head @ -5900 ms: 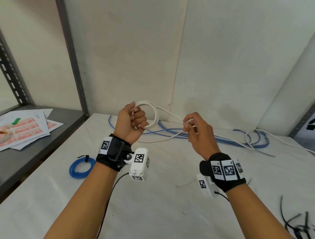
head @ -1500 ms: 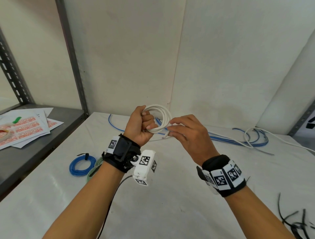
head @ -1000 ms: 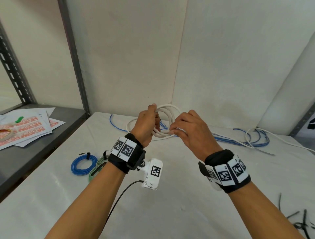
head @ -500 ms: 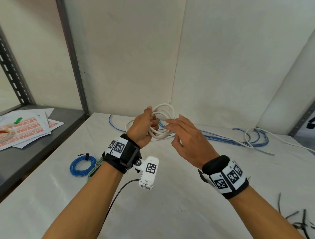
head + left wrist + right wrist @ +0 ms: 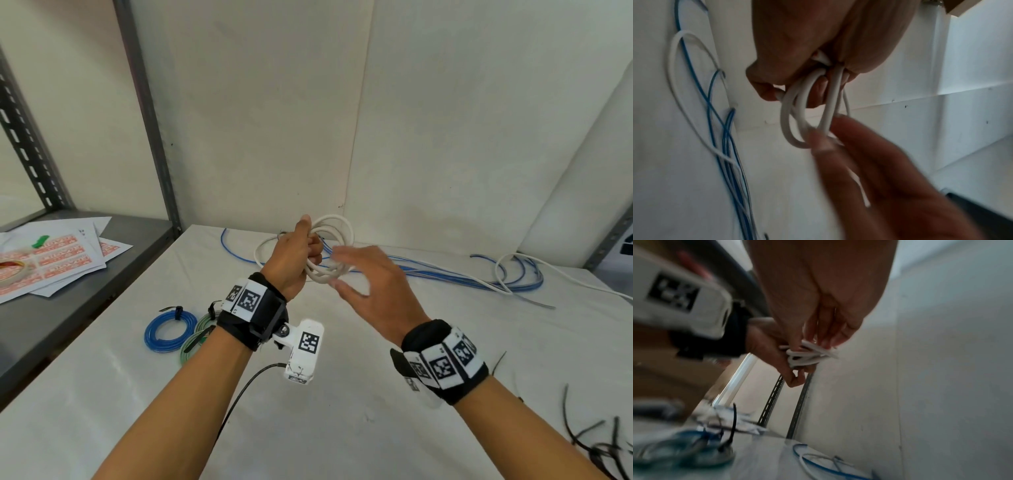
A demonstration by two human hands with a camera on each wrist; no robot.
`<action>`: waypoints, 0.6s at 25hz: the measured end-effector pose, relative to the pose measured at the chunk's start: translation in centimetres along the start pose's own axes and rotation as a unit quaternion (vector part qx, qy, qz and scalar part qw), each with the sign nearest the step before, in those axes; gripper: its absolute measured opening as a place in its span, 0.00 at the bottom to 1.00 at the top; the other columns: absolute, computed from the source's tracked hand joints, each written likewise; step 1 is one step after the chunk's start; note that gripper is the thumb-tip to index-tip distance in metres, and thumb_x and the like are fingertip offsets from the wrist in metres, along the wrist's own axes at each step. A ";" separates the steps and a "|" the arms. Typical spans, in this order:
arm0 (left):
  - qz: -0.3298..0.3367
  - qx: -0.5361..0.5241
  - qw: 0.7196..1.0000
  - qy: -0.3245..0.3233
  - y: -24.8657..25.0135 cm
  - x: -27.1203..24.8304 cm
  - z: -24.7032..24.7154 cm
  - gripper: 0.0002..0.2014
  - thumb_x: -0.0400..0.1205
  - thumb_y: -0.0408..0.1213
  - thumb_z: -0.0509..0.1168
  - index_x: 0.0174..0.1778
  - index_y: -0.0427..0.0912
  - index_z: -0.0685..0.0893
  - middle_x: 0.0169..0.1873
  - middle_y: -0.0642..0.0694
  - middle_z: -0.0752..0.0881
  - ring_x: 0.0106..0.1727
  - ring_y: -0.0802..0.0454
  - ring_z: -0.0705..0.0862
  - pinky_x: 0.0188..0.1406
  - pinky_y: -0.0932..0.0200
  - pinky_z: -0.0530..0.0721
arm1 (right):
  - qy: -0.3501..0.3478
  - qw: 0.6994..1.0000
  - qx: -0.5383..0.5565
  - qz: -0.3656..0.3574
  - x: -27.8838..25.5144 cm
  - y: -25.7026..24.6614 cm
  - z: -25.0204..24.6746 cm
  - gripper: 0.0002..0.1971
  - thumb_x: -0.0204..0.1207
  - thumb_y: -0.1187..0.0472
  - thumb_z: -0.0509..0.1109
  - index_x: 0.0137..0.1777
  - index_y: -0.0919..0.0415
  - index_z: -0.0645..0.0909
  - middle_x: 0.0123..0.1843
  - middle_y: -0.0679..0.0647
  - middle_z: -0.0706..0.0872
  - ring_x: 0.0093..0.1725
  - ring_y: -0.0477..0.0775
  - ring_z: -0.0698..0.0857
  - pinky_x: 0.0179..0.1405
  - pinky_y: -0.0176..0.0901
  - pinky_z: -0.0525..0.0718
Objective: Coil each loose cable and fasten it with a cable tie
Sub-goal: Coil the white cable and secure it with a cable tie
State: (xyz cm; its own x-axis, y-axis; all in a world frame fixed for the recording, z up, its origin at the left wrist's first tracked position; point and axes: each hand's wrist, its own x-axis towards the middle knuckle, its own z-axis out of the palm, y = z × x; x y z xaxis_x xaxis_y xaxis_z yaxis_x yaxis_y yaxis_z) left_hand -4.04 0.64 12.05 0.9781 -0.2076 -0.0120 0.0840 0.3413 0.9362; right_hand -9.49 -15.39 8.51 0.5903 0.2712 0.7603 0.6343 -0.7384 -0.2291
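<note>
Here the left hand is clamped on the coiled white round cable, above the bench's far edge; the right hand, fingers loosely spread, touches its lower loops.

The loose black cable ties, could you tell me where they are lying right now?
In the head view, the black cable ties lie on the white table at its near right corner, right of the right forearm.
</note>
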 end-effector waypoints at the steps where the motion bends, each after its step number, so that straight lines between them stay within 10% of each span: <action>1: 0.021 0.016 1.000 -0.010 -0.1 0.0 0.0 0.22 0.92 0.49 0.50 0.32 0.48 0.63 0.22 0.53 0.60 0.23 0.57 0.60 0.23 0.65 0.63 | 0.070 0.993 0.075 0.057 0.3 -0.2 -0.5 0.15 0.77 0.59 0.78 0.62 0.61 0.84 0.59 0.52 0.87 0.54 0.52 0.84 0.54 0.43 0.85; 6: 0.059 0.062 0.993 -0.085 -0.4 -0.6 1.0 0.21 0.93 0.48 0.50 0.32 0.47 0.65 0.26 0.52 0.59 0.27 0.56 0.58 0.27 0.64 0.61 | 0.101 0.962 0.145 0.206 2.7 1.1 -1.7 0.12 0.83 0.56 0.72 0.64 0.56 0.88 0.55 0.50 0.90 0.49 0.40 0.85 0.39 0.24 0.79; 11: 0.091 0.138 0.980 -0.107 -0.2 -0.6 0.4 0.22 0.93 0.49 0.48 0.32 0.48 0.60 0.27 0.50 0.58 0.31 0.52 0.55 0.32 0.58 0.59 | 0.082 0.951 0.201 0.220 2.3 0.8 -1.5 0.10 0.72 0.60 0.83 0.52 0.57 0.90 0.40 0.51 0.90 0.39 0.49 0.88 0.35 0.38 0.89; 15: 0.093 0.190 0.971 -0.113 -0.5 -0.4 -0.3 0.23 0.93 0.51 0.47 0.31 0.49 0.60 0.28 0.49 0.58 0.34 0.49 0.55 0.35 0.54 0.56 | 0.070 0.976 0.126 0.165 1.0 0.8 -0.6 0.09 0.75 0.56 0.81 0.51 0.55 0.86 0.50 0.50 0.88 0.48 0.49 0.88 0.44 0.44 0.90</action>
State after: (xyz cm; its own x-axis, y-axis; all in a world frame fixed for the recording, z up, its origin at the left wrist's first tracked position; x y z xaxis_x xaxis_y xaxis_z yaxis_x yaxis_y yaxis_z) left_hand -4.43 0.83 11.44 0.8995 -0.3851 0.2063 -0.2075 0.0389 0.9775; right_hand -8.72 -16.06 9.48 0.7203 -0.0558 0.6914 0.5343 -0.5911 -0.6043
